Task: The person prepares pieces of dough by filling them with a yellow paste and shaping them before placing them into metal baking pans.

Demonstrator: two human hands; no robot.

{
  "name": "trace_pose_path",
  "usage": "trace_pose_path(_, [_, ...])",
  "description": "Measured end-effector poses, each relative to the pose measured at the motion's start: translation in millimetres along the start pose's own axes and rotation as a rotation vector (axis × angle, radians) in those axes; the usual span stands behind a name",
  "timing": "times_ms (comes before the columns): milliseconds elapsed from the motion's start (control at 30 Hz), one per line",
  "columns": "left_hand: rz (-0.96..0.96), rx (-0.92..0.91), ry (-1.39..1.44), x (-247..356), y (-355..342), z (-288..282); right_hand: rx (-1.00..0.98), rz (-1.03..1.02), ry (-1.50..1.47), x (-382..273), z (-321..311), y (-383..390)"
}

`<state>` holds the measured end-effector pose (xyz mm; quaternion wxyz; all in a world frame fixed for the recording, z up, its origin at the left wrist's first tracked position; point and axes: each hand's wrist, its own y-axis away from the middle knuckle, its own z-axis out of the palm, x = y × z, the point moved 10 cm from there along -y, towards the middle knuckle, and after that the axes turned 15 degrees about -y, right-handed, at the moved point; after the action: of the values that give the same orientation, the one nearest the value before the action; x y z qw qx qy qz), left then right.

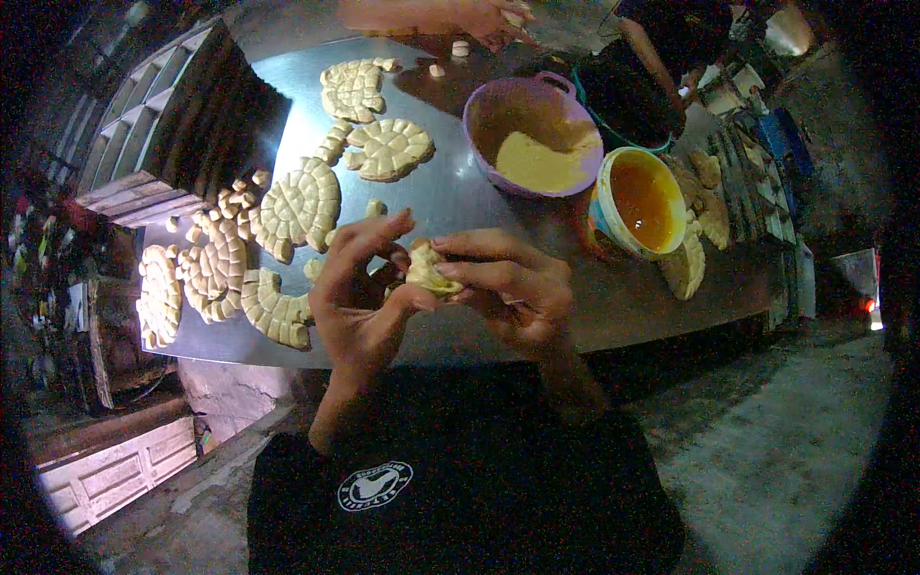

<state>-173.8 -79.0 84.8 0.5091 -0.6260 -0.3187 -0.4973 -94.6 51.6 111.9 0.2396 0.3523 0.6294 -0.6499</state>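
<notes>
Between my two hands, above the near edge of the metal table (441, 331), a small lump of pale dough (430, 272) is pinched. My left hand (359, 297) presses it with the thumb, its fingers curled around the left side. The thumb and fingertips of my right hand (513, 287) grip the dough's right side. To the left lie several groups of cut dough pieces (299, 206) in rounded, segmented shapes. Right of and beyond my hands stands a purple basin (484, 165) holding a pale yellow crumbly or powdery mass.
A white bucket (610, 225) of orange-yellow liquid stands beside the basin. Wooden crates (158, 115) rise at the left. Yellowish flat pieces (692, 259) lie at the table's right. Across the table another person's arm (431, 17) reaches in; a second person in dark clothing (628, 86) is at the far right.
</notes>
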Motion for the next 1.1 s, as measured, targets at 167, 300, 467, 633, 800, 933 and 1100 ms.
trace_pose_path(167, [0.151,-0.162,-0.147,0,14,27,0.042,-0.003,-0.163,0,-28,14])
trace_pose_path(300, [0.046,-0.185,-0.111,-4,25,45,0.245,0.161,-0.519,27,-46,37])
trace_pose_path(467, [-0.088,-0.114,0.019,-12,29,49,0.245,0.416,-0.605,38,-50,44])
trace_pose_path(633, [-0.053,-0.183,-0.087,-20,30,55,0.138,0.541,-0.371,51,-50,51])
trace_pose_path(800, [-0.314,-0.216,-0.110,-40,24,47,0.150,0.666,-0.431,73,-40,55])
trace_pose_path(933, [-0.346,-0.348,-0.200,-55,19,39,0.155,0.553,-0.561,73,-23,44])
trace_pose_path(1100, [-0.446,-0.344,-0.010,-90,20,14,0.159,0.273,-0.132,65,-11,10])
